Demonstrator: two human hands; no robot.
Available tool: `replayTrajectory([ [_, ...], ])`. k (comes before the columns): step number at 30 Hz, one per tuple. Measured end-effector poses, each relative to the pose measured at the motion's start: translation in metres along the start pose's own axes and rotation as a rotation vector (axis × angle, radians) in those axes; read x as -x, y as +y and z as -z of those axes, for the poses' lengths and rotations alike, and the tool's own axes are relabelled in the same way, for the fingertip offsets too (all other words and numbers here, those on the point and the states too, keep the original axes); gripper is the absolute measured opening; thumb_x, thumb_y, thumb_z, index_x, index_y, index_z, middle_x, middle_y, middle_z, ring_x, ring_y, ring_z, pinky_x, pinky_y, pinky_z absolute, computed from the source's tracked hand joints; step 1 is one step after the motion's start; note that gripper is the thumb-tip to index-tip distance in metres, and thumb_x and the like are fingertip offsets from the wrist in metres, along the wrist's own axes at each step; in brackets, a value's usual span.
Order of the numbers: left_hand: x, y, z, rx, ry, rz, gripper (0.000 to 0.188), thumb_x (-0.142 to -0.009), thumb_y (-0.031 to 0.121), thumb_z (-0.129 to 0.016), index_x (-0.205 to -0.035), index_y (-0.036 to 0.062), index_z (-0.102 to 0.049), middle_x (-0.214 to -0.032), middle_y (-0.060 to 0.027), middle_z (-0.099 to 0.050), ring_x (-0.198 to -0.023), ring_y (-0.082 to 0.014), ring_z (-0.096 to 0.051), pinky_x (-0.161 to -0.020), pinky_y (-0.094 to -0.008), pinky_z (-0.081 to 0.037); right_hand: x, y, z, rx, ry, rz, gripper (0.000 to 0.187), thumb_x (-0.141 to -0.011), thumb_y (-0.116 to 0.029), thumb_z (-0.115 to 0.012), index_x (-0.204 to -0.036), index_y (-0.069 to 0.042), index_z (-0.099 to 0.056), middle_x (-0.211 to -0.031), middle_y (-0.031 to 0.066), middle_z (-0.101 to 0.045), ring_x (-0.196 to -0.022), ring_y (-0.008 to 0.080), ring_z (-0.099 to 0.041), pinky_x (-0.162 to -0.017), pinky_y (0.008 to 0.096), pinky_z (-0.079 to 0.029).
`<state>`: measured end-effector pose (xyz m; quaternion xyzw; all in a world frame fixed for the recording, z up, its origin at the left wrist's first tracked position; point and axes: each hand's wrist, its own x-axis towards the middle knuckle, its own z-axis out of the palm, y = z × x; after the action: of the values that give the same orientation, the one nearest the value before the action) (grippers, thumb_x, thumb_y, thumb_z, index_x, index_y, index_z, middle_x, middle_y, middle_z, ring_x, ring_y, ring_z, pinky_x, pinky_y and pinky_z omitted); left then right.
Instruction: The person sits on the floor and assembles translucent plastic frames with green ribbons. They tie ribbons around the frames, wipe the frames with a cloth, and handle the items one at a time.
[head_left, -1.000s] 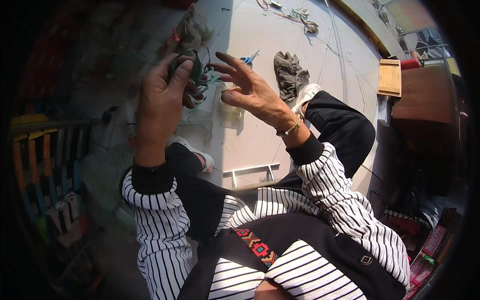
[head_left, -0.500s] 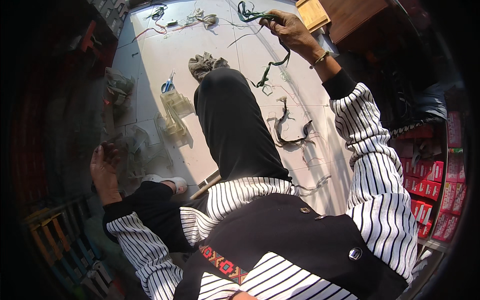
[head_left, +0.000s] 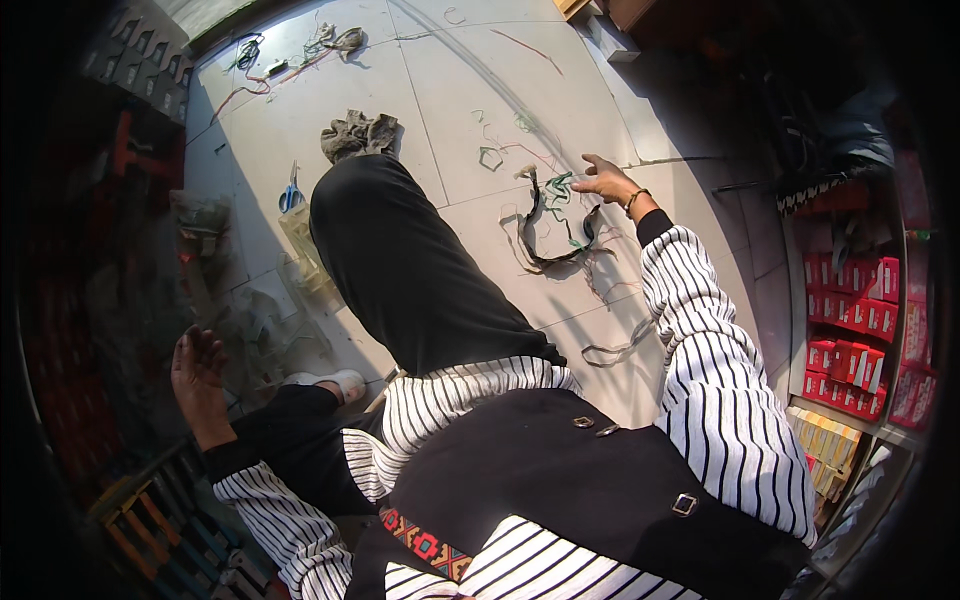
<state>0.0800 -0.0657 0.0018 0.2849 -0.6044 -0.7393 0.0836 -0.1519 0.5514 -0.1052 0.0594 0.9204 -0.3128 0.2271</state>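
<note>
My right hand (head_left: 606,183) hovers over the floor on the right with its fingers stretched out, holding nothing. By its fingertips a tangled green strip (head_left: 561,188) lies on the pile. A curved black strip (head_left: 538,262) with loose threads makes up most of that pile. Off to the left, my left hand (head_left: 201,385) is raised beside my leg. Its fingers are loosely bent and apart, with nothing visible in them.
Blue-handled scissors (head_left: 291,194) lie beyond my knee, near a grey crumpled cloth (head_left: 358,135). Clear plastic packaging (head_left: 302,240) sits left of my leg. More cords (head_left: 270,70) are at the far left. Shelves of red boxes (head_left: 850,290) stand at right.
My right hand has come down and nearer, letting go of the green strip, which now rests on the black strip's pile. The view has shifted; my left hand stays raised.
</note>
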Motion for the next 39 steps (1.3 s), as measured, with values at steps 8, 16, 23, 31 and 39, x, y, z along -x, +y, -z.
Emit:
replayTrajectory([
  [8, 0.009, 0.018, -0.036, 0.161, 0.055, -0.063, 0.023, -0.094, 0.025, -0.051, -0.086, 0.0052, -0.060, -0.078, -0.0079, -0.059, -0.073, -0.0158, -0.058, -0.065, -0.0300, -0.050, 0.011, -0.036, 0.016, -1.062, 0.313, 0.112, 0.035, -0.088, -0.037, -0.059, -0.071, -0.007, -0.052, -0.057, 0.0016, -0.050, -0.048, 0.0129, -0.050, -0.048, 0.0253, -0.044],
  [16, 0.014, 0.037, -0.037, 0.285, 0.198, -0.260, 0.037, -0.093, 0.027, -0.053, -0.061, 0.0103, -0.042, -0.048, 0.0045, -0.020, -0.041, -0.0068, -0.015, -0.039, -0.0254, -0.015, 0.059, -0.157, 0.022, -1.076, 0.231, 0.626, 0.043, -0.094, -0.035, -0.049, -0.059, -0.014, -0.036, -0.051, -0.0059, -0.024, -0.042, 0.0041, -0.019, -0.039, 0.0229, -0.014],
  [23, 0.019, 0.030, -0.020, -0.147, 0.136, -0.253, 0.088, -0.082, 0.043, -0.064, -0.143, 0.0099, -0.011, -0.136, -0.0198, -0.032, -0.115, -0.0284, -0.050, -0.071, -0.0315, -0.055, 0.075, -0.273, -0.019, -0.358, 0.008, 0.886, 0.068, -0.083, -0.040, -0.063, -0.135, -0.008, -0.034, -0.126, 0.0174, -0.050, -0.095, 0.0241, -0.063, -0.073, 0.0320, -0.055],
  [31, -0.012, 0.041, 0.026, -0.062, 0.210, -0.382, 0.058, -0.089, 0.025, -0.058, -0.136, 0.0042, -0.032, -0.112, -0.0188, -0.059, -0.101, -0.0265, -0.061, -0.082, -0.0362, -0.051, 0.008, -0.334, -0.118, -0.447, -0.478, 0.547, 0.040, -0.092, -0.027, -0.053, -0.122, 0.000, -0.051, -0.114, 0.0177, -0.059, -0.100, 0.0171, -0.060, -0.079, 0.0315, -0.051],
  [39, -0.001, 0.029, 0.008, -0.296, 0.380, -0.360, 0.079, -0.083, 0.038, -0.064, -0.142, 0.0059, -0.022, -0.138, -0.0256, -0.034, -0.130, -0.0333, -0.033, -0.102, -0.0421, -0.035, -0.119, -0.279, -0.221, -0.022, -0.101, 0.288, 0.073, -0.082, -0.024, -0.067, -0.137, 0.003, -0.029, -0.133, 0.0226, -0.043, -0.119, 0.0292, -0.046, -0.096, 0.0317, -0.039],
])
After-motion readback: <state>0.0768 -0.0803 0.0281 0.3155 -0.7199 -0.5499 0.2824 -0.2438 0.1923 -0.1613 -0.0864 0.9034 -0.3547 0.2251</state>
